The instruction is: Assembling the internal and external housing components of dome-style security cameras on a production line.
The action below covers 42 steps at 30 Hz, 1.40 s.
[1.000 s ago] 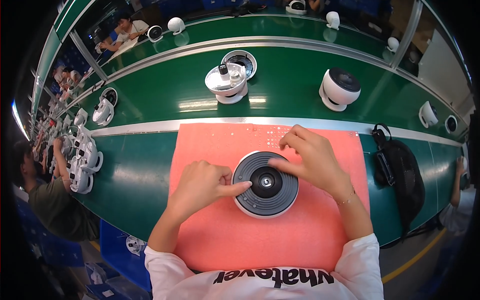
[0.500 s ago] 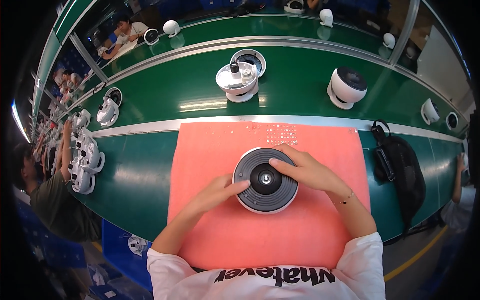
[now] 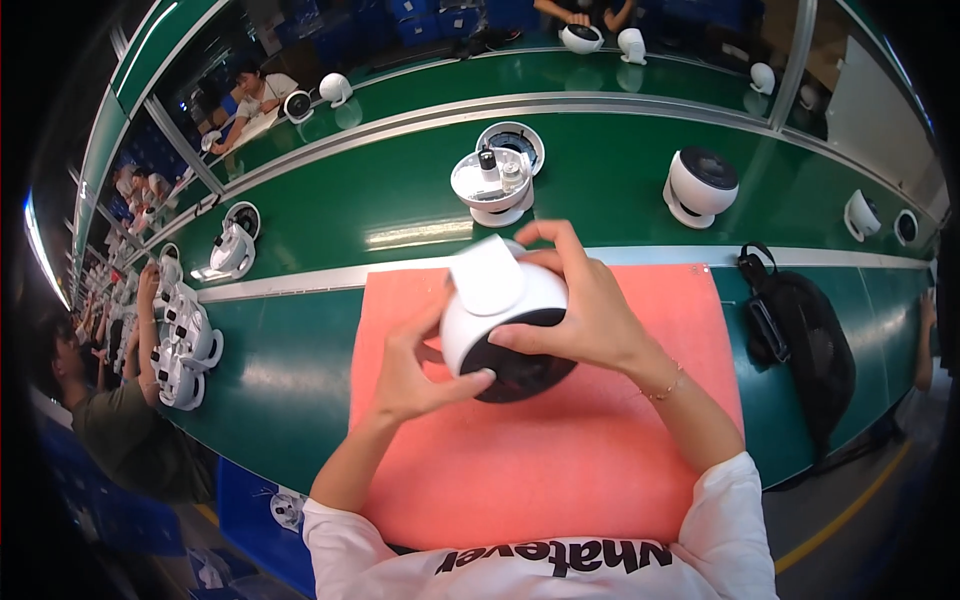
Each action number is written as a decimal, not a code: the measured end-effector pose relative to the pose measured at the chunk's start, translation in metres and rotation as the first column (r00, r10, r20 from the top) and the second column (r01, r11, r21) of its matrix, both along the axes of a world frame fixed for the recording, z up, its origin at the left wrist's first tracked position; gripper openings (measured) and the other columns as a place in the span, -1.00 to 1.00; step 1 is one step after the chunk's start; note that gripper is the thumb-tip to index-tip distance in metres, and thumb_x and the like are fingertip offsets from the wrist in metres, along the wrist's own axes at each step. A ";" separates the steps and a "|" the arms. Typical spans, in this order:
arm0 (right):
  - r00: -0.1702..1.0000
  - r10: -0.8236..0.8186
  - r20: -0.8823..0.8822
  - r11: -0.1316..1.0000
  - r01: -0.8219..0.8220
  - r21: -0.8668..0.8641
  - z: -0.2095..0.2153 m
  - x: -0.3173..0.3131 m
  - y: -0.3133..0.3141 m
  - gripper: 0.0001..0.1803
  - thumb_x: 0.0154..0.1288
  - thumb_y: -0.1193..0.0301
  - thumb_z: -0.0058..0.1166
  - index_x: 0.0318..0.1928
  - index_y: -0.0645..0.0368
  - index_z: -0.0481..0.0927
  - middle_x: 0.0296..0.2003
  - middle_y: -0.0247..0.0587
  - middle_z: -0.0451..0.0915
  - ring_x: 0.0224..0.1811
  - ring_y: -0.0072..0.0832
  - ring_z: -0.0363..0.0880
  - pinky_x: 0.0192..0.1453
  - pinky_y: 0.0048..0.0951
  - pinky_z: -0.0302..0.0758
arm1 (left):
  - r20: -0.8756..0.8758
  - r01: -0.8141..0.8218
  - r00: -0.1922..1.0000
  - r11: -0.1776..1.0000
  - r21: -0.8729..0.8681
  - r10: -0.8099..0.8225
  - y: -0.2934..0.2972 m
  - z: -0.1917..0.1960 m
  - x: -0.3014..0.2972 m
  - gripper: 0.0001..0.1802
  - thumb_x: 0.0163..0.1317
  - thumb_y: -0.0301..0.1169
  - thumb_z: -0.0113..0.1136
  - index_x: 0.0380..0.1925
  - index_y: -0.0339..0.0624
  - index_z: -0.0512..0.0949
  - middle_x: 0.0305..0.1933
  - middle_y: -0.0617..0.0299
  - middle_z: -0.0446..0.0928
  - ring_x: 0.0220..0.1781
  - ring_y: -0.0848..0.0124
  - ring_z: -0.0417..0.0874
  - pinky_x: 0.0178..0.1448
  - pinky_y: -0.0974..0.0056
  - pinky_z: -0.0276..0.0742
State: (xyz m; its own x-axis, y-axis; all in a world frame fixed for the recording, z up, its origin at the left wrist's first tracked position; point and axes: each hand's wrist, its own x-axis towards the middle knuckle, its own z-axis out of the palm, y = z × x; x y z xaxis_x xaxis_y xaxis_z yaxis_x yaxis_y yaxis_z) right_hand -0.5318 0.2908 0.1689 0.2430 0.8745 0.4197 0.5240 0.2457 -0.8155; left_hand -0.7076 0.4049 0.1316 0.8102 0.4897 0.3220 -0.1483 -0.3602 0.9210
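Observation:
Between my hands is a rounded white device (image 3: 507, 299) with a black round face, tilted above a pink mat (image 3: 560, 465). A flat, white, round-cornered base (image 3: 489, 274) sticks up at its far side. My left hand (image 3: 408, 372) grips the near left side, its thumb on the black face's edge. My right hand (image 3: 592, 312) wraps the right side, with the thumb across the front and the fingers over the top. Part of the black face lies under the thumbs and is blurred.
Across the green belt beyond the mat stand an opened white device (image 3: 492, 183) and a closed one (image 3: 702, 187). A black bag (image 3: 805, 345) lies right of the mat. Several white units (image 3: 183, 345) crowd the left, beside a co-worker (image 3: 125, 430) in dark green.
The device has been tipped up and turned, so its white shell and base now show. My right hand has risen with its fingers over the top. The whole view has shifted slightly.

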 end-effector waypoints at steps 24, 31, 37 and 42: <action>0.954 -0.184 -0.238 0.983 0.178 -0.047 -0.051 0.021 0.092 -0.31 0.05 0.30 0.27 0.19 0.23 0.32 -0.13 -0.06 0.56 -0.11 -0.42 0.56 -0.07 -0.48 0.50 | 0.419 0.289 0.877 0.438 -0.851 0.234 0.119 -0.031 0.065 -0.36 0.20 0.07 0.00 0.17 -0.04 0.23 0.26 0.09 0.17 0.32 0.15 0.18 0.29 -0.12 0.22; 0.907 -0.156 -0.392 0.982 0.184 0.036 -0.027 0.035 0.081 -0.68 0.16 0.42 0.07 -0.06 0.24 0.52 -0.32 -0.17 0.61 -0.33 -0.56 0.60 -0.23 -0.57 0.48 | 0.180 0.010 0.872 0.350 -0.937 0.455 0.182 -0.051 0.098 -0.11 -0.03 -0.10 0.33 0.24 0.01 0.05 0.22 0.04 0.00 0.33 0.14 0.06 0.35 -0.08 0.10; 0.882 -0.113 -0.458 0.979 0.178 0.103 -0.008 0.039 0.068 -0.72 0.18 0.47 0.02 -0.09 0.30 0.53 -0.32 -0.16 0.61 -0.30 -0.55 0.61 -0.22 -0.58 0.50 | 0.240 0.084 0.886 0.370 -0.925 0.398 0.167 -0.070 0.151 -0.13 -0.03 -0.01 0.32 0.18 -0.13 0.12 0.10 0.00 0.17 0.12 0.18 0.30 0.20 0.18 0.38; 0.902 -0.175 -0.394 0.957 0.251 0.148 0.003 0.041 0.055 -0.75 0.20 0.50 -0.03 -0.11 0.31 0.54 -0.36 -0.21 0.61 -0.29 -0.58 0.57 -0.22 -0.61 0.47 | 0.224 0.137 0.960 0.416 -0.899 0.168 0.123 -0.080 0.208 -0.28 0.14 -0.19 0.22 0.17 -0.17 0.05 0.10 0.02 0.21 0.11 0.18 0.36 0.18 0.12 0.36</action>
State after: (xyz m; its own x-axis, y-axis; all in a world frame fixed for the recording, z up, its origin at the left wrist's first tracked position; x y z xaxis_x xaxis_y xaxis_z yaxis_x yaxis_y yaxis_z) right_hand -0.4905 0.3463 0.1719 0.5860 0.6962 0.4145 0.2480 0.3330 -0.9098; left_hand -0.4999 0.5282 0.0511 0.7665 0.6273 -0.1380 -0.4164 0.6488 0.6369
